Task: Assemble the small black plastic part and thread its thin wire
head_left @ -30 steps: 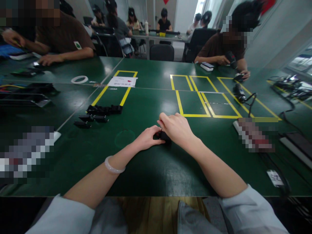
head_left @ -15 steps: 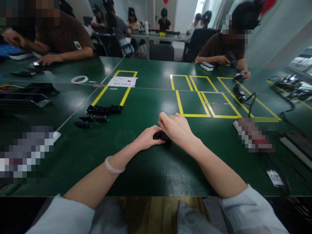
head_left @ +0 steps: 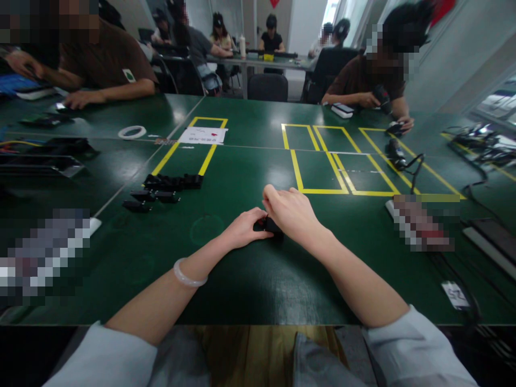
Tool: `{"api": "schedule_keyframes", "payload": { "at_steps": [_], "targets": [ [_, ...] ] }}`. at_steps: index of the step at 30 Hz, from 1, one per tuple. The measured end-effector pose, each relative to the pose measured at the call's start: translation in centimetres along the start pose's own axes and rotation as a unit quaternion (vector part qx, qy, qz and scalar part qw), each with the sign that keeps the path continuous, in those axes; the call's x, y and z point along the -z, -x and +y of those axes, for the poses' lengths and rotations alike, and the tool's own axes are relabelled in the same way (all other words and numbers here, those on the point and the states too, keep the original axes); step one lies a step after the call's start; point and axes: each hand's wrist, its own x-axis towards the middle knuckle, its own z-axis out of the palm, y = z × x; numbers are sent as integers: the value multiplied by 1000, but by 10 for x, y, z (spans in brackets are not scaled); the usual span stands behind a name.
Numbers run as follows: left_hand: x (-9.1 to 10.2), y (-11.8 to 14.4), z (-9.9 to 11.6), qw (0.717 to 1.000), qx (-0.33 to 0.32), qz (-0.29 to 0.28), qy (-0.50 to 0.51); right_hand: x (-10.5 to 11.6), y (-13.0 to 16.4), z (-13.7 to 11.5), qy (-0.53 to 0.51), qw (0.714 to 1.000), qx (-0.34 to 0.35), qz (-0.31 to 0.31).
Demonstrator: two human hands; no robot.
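Low over the green table [head_left: 250,279], my left hand [head_left: 245,228] grips a small black block-like part [head_left: 274,227] between thumb and fingers. My right hand [head_left: 292,212] is closed just above and to the right of that part, its fingers curled down. What the right fingers pinch, if anything, is hidden behind the hand. Further left lie several similar black parts [head_left: 167,196], some bunched in a row against a yellow tape outline. A pale bangle sits on my left wrist.
Yellow tape rectangles [head_left: 322,191] mark the table ahead. A white paper sheet [head_left: 203,135] and a tape roll [head_left: 132,132] lie back left. A power screwdriver [head_left: 397,153] and cables are at right. Co-workers sit across, one holding a dark tool [head_left: 382,98].
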Motion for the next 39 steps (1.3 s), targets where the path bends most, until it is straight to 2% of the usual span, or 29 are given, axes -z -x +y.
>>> {"api": "schedule_keyframes", "payload": {
  "at_steps": [39],
  "targets": [
    [-1, 0, -2, 1000, 0, 5, 8, 3, 0, 0, -24, 999, 0, -21]
  ]
}}
